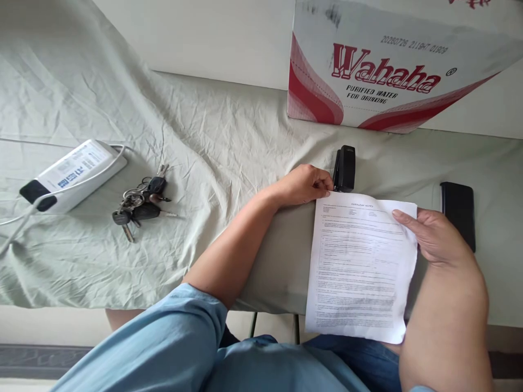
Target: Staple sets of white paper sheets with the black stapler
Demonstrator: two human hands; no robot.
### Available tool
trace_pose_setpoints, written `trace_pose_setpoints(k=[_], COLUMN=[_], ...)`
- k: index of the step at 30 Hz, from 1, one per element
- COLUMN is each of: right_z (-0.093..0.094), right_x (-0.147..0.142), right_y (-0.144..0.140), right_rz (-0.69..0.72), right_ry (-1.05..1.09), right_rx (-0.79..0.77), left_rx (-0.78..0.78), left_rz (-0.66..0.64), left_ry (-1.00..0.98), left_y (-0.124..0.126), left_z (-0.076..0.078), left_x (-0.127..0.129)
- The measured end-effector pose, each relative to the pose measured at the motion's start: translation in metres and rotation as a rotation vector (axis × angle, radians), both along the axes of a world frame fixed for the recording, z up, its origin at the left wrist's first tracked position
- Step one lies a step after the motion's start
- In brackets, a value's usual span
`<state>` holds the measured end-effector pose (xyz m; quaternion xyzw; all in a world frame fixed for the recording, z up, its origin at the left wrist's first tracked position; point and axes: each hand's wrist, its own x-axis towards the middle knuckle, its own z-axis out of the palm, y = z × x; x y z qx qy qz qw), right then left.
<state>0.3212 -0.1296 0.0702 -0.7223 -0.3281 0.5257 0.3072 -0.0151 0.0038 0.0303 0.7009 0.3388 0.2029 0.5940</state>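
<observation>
A printed sheet of paper (359,267), headed "OVERLEAF NOTES", hangs over the table's front edge; whether it is one sheet or more I cannot tell. My left hand (308,184) is closed, its fingers pinching the sheet's top left corner. On the right side, my right hand (439,234) grips the upper edge, thumb on the front and fingers hidden behind. Just beyond the sheet's top edge stands a black stapler (346,167), close to my left fingertips. To the right of my right hand lies a black phone or wallet-like flat object (458,212).
Behind the stapler, a Wahaha water carton (388,71) stands against the wall. On the left are a bunch of keys (143,201) and a white power strip or adapter (77,174) with a white cable. A wrinkled pale green cloth (220,136) covers the table.
</observation>
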Motion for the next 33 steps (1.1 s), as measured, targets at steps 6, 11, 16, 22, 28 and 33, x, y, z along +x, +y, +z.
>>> trace_pose_setpoints(k=[6,11,16,22,28,33], right_z=[-0.009,-0.014,-0.010,-0.011,-0.018,-0.021], right_x=[0.003,0.004,0.004,0.007,0.012,0.012], right_y=[0.000,0.003,0.004,0.006,0.002,0.000], right_rz=[0.041,-0.014,-0.088,-0.121,-0.138,-0.166], right_ry=[-0.083,-0.053,-0.114,-0.147,-0.166,-0.191], right_rx=[-0.003,0.021,-0.023,-0.025,0.003,0.089], left_rx=[0.126,0.177,0.191,0.362,0.590,0.515], left_rz=[0.002,0.128,0.187,0.226,0.138,0.147], left_ry=[0.083,0.068,0.047,-0.052,-0.121,-0.026], left_y=[-0.003,-0.005,-0.008,-0.006,-0.002,-0.004], left_z=[0.002,-0.007,-0.013,-0.022,-0.037,-0.040], left_x=[0.005,0.011,0.016,0.012,0.012,0.015])
